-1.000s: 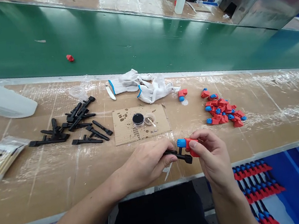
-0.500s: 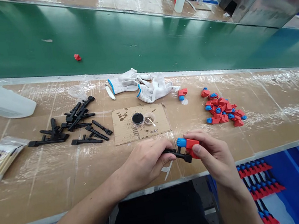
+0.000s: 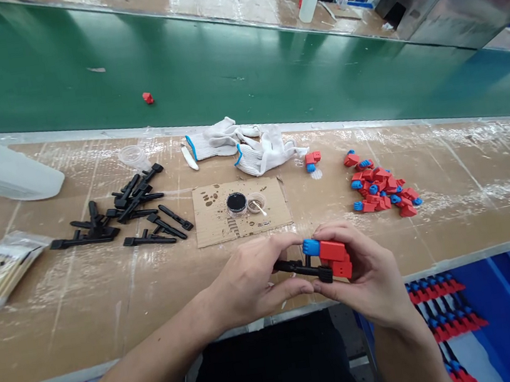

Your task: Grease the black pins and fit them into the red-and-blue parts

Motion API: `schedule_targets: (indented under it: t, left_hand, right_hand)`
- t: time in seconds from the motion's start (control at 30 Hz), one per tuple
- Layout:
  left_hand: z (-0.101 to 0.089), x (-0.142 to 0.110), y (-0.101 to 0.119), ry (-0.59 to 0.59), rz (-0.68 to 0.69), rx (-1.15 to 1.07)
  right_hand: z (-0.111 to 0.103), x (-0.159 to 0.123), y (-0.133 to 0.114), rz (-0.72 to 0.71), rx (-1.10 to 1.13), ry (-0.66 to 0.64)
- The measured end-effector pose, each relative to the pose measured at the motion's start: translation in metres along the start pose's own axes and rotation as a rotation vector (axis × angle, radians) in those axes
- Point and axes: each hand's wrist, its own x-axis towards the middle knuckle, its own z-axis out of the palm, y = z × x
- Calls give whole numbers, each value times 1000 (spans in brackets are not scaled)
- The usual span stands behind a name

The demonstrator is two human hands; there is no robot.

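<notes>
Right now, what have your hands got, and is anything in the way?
Left hand on black plastic bar; right hand on red-and-blue plastic block, the pieces meeting. Cardboard sheet lies just beyond.

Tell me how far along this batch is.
Done: red-and-blue pieces on black stems lie in rows in the blue bin. In hand: left hand and right hand hold one red-and-blue piece on a black stem. Remaining: the red-and-blue pile and loose black stems.

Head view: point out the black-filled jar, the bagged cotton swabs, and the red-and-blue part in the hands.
Black-filled jar [image 3: 236, 203]: head view, on the dark contents.
Bagged cotton swabs [image 3: 1, 277]: head view, on the bag's middle.
Red-and-blue part [image 3: 332, 251]: head view, on the red block.
</notes>
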Motion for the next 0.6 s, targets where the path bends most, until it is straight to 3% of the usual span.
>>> schedule_targets:
  t: [0.17,0.4,0.6]
  left_hand:
    - [-5,1,1,-27,118,72]
    - [0,3,3,87,221,337]
    - [3,-1,2,139,222,235]
  right_hand:
    - [-4,-1,-3,28,64,-68]
    - [-3,-1,-4,30,25,-81]
    - [0,-1,-9,14,19,-79]
